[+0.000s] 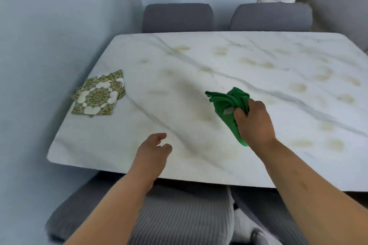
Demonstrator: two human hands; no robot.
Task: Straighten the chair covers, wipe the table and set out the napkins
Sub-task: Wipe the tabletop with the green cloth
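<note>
Green cloth [225,101] is bunched in the right hand [255,123], fingers curled tight round it; one end juts out to the left and the other hangs below the wrist. It is over the table [199,61], slightly right of centre; contact with the top cannot be confirmed. The top is white marble with grey veins and pale yellowish stains [298,87], densest on the right. Napkins [98,94], patterned green and white, lie in a loose stack near the left edge, well apart from the cloth. Left hand [152,152] is over the near edge, fingers loosely curled, holding nothing. Two grey far chairs [177,18] stand at the far edge. A near chair [179,215] with a ribbed grey cover sits beneath the arms.
</note>
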